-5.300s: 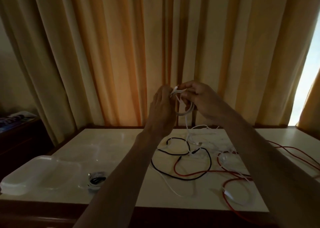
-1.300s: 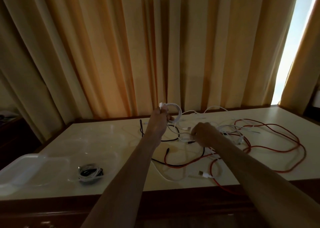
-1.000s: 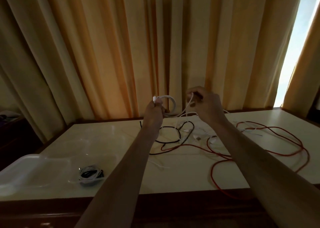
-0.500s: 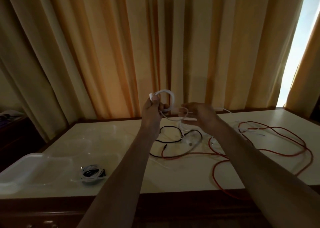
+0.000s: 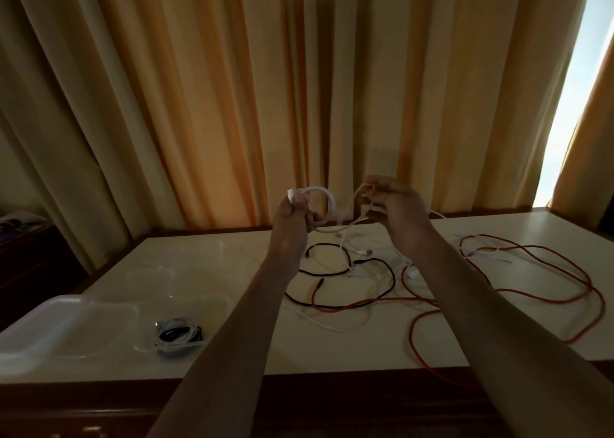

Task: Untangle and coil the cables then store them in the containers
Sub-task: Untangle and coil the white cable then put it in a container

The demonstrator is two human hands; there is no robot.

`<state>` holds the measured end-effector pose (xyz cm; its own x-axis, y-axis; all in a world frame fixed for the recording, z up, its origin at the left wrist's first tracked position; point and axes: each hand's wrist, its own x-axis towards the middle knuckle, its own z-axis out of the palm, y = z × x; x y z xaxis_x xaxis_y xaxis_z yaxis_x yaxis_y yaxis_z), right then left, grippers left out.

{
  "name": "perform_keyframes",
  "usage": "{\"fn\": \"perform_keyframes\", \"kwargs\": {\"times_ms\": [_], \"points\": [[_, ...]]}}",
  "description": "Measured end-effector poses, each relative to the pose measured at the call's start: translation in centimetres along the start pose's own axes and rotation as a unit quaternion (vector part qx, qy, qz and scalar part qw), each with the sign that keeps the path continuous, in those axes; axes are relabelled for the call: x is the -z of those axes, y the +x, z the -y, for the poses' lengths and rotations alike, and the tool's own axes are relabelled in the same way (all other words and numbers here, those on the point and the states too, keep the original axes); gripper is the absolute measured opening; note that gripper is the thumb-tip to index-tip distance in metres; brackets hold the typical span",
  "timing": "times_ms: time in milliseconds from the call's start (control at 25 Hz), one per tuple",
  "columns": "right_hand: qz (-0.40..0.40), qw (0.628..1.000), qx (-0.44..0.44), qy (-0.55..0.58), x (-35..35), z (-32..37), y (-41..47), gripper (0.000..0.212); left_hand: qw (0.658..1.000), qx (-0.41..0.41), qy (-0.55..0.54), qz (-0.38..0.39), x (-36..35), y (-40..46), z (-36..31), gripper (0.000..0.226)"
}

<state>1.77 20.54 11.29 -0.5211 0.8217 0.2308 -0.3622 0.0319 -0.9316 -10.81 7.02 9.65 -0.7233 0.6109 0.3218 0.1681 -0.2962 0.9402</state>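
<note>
Our left hand [image 5: 292,215] pinches a small coil of white cable [image 5: 320,210] held up above the table [image 5: 232,258], plug end sticking out by the thumb. Our right hand [image 5: 393,210], just beside it, has its fingers curled round the loose run of the same cable, which trails down into the tangle below.

To do this well, we think we should feed each new loop to match the first, keep the left pinch firm, and lift gently so the tail slides free instead of tightening.

Below our right hand, a black cable [image 5: 352,276] and a long red cable [image 5: 531,281] cross the white strands and could snag. Down to the left of our left hand lie clear containers [image 5: 109,321], one holding a coiled bundle [image 5: 177,334].
</note>
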Motion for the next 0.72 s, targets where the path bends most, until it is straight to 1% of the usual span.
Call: {"fn": "perform_keyframes", "kwargs": {"times_ms": [40, 160, 200, 240, 280, 320, 400, 440, 480, 520, 600, 640, 720], "points": [[0.000, 1.000, 0.016, -0.024, 0.0, 0.4, 0.1, 0.028, 0.999, -0.011, 0.022, 0.027, -0.1, -0.4, 0.1, 0.031], [0.007, 0.994, 0.047, -0.099, -0.3, 1.2, 0.1, 0.040, 0.986, -0.031, 0.072, 0.147, -0.8, -1.4, 0.9, 0.030], [0.020, 0.992, 0.044, -0.118, -0.5, 1.3, -0.1, 0.040, 0.980, -0.039, 0.091, 0.171, -1.2, -1.7, 1.1, 0.027], [0.035, 0.989, 0.038, -0.135, -0.7, 1.4, -0.4, 0.038, 0.977, -0.054, 0.107, 0.178, -1.6, -1.9, 1.3, 0.024], [0.050, 0.987, 0.029, -0.147, -0.9, 1.5, -0.7, 0.034, 0.975, -0.076, 0.117, 0.173, -1.8, -1.7, 1.6, 0.022], [0.062, 0.986, 0.021, -0.154, -1.0, 1.5, -1.0, 0.030, 0.976, -0.080, 0.129, 0.158, -2.1, -1.5, 1.5, 0.021], [0.080, 0.983, 0.011, -0.164, -1.3, 1.4, -1.4, 0.024, 0.981, -0.075, 0.152, 0.092, -2.3, -1.2, 1.0, 0.026], [0.086, 0.981, 0.009, -0.172, -1.4, 1.4, -1.5, 0.023, 0.984, -0.069, 0.151, 0.072, -2.2, -0.9, 1.2, 0.027], [0.091, 0.978, 0.013, -0.188, -1.6, 1.5, -1.5, 0.023, 0.980, -0.065, 0.180, 0.048, -2.1, -0.7, 1.1, 0.021], [0.099, 0.975, 0.020, -0.201, -1.9, 1.5, -1.6, 0.023, 0.972, -0.077, 0.220, 0.039, -2.0, -0.6, 1.2, 0.017], [0.123, 0.968, 0.030, -0.217, -2.3, 1.4, -1.9, 0.022, 0.937, -0.120, 0.326, 0.026, -2.1, -0.9, 1.3, 0.034], [0.142, 0.964, 0.031, -0.223, -2.5, 1.4, -2.2, 0.021, 0.935, -0.133, 0.328, 0.022, -2.3, -1.3, 1.0, 0.037], [0.171, 0.947, 0.056, -0.267, -2.8, 1.2, -2.8, 0.022, 0.938, -0.144, 0.316, -0.001, -2.6, -1.3, 0.7, 0.028]]}}
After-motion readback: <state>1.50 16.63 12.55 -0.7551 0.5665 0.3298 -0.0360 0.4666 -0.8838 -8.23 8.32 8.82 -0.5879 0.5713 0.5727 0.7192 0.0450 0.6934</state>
